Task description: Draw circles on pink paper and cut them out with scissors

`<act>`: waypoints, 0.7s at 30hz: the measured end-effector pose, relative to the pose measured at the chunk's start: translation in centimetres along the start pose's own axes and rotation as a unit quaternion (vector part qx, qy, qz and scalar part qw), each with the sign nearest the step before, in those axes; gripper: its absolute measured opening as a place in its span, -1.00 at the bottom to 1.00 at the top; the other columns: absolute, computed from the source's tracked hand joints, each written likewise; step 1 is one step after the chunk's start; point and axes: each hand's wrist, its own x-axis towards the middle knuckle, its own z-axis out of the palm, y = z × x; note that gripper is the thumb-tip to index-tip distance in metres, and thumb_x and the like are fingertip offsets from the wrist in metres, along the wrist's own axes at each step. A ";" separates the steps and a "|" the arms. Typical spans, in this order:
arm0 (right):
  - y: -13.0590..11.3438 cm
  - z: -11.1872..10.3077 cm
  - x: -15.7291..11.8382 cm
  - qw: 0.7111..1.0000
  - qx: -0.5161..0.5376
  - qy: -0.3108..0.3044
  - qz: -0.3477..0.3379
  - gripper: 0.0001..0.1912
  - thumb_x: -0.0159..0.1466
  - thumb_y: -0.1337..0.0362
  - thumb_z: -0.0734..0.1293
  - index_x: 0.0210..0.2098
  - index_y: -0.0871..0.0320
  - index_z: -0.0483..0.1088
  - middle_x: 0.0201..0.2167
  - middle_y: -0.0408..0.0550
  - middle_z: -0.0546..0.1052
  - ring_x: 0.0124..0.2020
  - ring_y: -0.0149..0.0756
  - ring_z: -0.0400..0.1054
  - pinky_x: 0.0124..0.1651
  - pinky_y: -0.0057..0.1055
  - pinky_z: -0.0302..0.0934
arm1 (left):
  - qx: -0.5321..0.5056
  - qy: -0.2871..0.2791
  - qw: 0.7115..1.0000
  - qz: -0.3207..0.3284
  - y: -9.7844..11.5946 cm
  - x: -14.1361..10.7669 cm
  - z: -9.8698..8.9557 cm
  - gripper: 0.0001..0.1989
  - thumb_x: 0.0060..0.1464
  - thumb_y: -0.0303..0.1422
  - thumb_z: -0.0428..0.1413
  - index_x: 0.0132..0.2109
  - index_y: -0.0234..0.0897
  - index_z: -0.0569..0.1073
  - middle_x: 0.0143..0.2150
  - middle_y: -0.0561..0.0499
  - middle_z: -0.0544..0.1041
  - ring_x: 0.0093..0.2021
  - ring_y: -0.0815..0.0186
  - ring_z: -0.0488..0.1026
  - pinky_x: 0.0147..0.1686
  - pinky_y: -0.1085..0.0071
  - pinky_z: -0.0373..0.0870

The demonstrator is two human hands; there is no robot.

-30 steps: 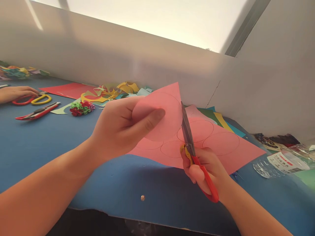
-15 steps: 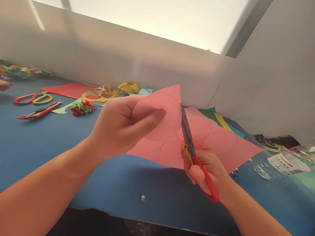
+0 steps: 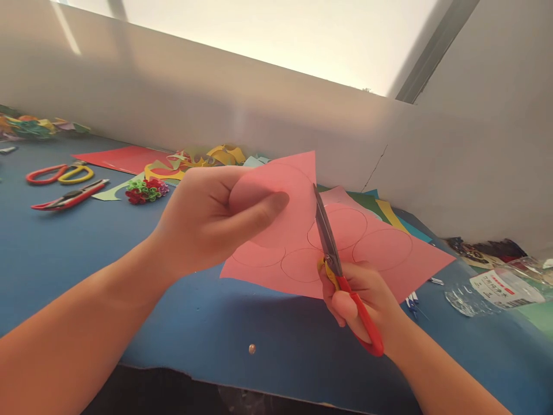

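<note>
The left hand [image 3: 207, 225] pinches a pink paper piece [image 3: 298, 216], thumb flat on the front, fingers curled behind. It is held up above the counter [image 3: 194, 340], a pencilled arc visible near its pointed top corner. The right hand [image 3: 367, 282] is wrapped around the red and yellow handles of scissors [image 3: 329, 248]; their blades point upward, close together, at the paper's right edge.

Compared with a second ago, another person's hand at the far left has gone from view, and a larger pink sheet [image 3: 382, 251], marked with drawn circles, has slid slightly left. Both grips are unchanged.

The counter is blue, with a small bead [image 3: 252, 349] near its front edge. To the left lie a second pair of scissors [image 3: 64, 172], red-handled pliers [image 3: 71, 196] and a cluster of curled paper [image 3: 146, 191]. Yellow paper scraps [image 3: 227, 154] sit behind; a clear plastic bottle [image 3: 496, 291] lies right. Beyond is a pale wall [image 3: 242, 121] below a bright window [image 3: 268, 40].
</note>
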 end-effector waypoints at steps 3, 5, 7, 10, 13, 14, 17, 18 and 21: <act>-0.1 -0.1 0.0 1.000 -0.003 -0.003 0.000 -0.21 0.22 -0.48 0.41 -0.55 0.03 0.04 -0.63 -0.30 0.02 -0.61 -0.45 -0.08 -0.55 -0.37 -0.18 | -0.005 -0.001 1.000 -0.004 0.0 0.0 -0.1 -0.51 0.17 -0.32 0.26 -0.57 -0.21 0.15 -0.59 0.15 0.10 -0.57 0.45 0.02 -0.67 0.43 -0.03; -0.3 -0.1 0.0 1.000 0.004 -0.008 0.014 -0.20 0.19 -0.49 0.42 -0.55 0.02 0.04 -0.62 -0.30 0.02 -0.61 -0.45 -0.09 -0.57 -0.38 -0.16 | -0.012 -0.004 1.000 -0.014 0.0 0.0 -0.2 -0.49 0.17 -0.31 0.26 -0.58 -0.21 0.12 -0.59 0.14 0.10 -0.56 0.44 0.03 -0.67 0.43 -0.03; -0.4 -0.1 0.1 0.999 0.007 -0.011 0.033 -0.20 0.16 -0.48 0.45 -0.56 0.02 0.02 -0.62 -0.30 0.01 -0.61 -0.45 -0.09 -0.58 -0.39 -0.14 | -0.018 -0.008 1.000 -0.024 -0.1 0.0 -0.3 -0.48 0.17 -0.29 0.26 -0.58 -0.21 0.11 -0.58 0.12 0.10 -0.54 0.42 0.05 -0.67 0.44 -0.02; -0.7 -0.1 0.1 0.999 0.010 -0.010 0.051 -0.20 0.12 -0.40 0.51 -0.59 0.01 0.00 -0.63 -0.30 -0.01 -0.61 -0.45 -0.10 -0.59 -0.40 -0.15 | -0.020 -0.013 0.999 -0.032 -0.2 0.0 -0.4 -0.50 0.17 -0.27 0.26 -0.58 -0.20 0.15 -0.57 0.11 0.10 -0.52 0.41 0.07 -0.67 0.45 -0.01; -1.0 -0.1 0.2 0.996 0.021 0.006 0.081 -0.27 0.06 -0.17 0.59 -0.62 0.02 0.01 -0.65 -0.29 0.00 -0.62 -0.46 -0.09 -0.60 -0.41 -0.15 | -0.027 -0.021 0.999 -0.022 -0.2 0.2 -0.6 -0.53 0.18 -0.25 0.29 -0.58 -0.21 0.26 -0.59 0.14 0.09 -0.55 0.43 0.05 -0.67 0.46 -0.04; -1.1 -0.1 0.2 0.995 0.025 0.012 0.095 -0.32 0.03 -0.07 0.60 -0.63 0.03 0.02 -0.65 -0.29 0.01 -0.62 -0.46 -0.09 -0.61 -0.42 -0.15 | -0.028 -0.023 0.999 -0.018 -0.2 0.2 -0.6 -0.55 0.18 -0.25 0.29 -0.58 -0.21 0.29 -0.59 0.14 0.08 -0.55 0.44 0.03 -0.67 0.46 -0.05; -1.4 0.0 0.3 0.992 0.031 0.023 0.120 -0.46 -0.04 0.15 0.54 -0.66 0.03 0.03 -0.66 -0.29 0.01 -0.61 -0.46 -0.09 -0.60 -0.42 -0.16 | -0.026 -0.024 0.999 -0.016 -0.1 0.3 -0.8 -0.57 0.18 -0.25 0.29 -0.57 -0.22 0.32 -0.59 0.16 0.06 -0.55 0.44 0.01 -0.66 0.46 -0.09; -1.5 0.0 0.4 0.992 0.032 0.023 0.123 -0.49 -0.06 0.17 0.52 -0.66 0.03 0.04 -0.67 -0.29 0.01 -0.61 -0.46 -0.09 -0.60 -0.42 -0.16 | -0.022 -0.024 0.999 -0.019 -0.1 0.3 -0.8 -0.57 0.18 -0.26 0.28 -0.57 -0.22 0.32 -0.59 0.16 0.06 -0.55 0.44 0.01 -0.66 0.45 -0.09; -1.5 0.0 0.4 0.992 0.024 0.022 0.122 -0.48 -0.05 0.15 0.51 -0.66 0.02 0.02 -0.68 -0.29 0.00 -0.62 -0.45 -0.09 -0.60 -0.42 -0.16 | -0.022 -0.030 0.999 -0.025 -0.1 0.2 -0.9 -0.59 0.17 -0.32 0.28 -0.57 -0.22 0.32 -0.59 0.16 0.04 -0.55 0.45 0.00 -0.66 0.46 -0.09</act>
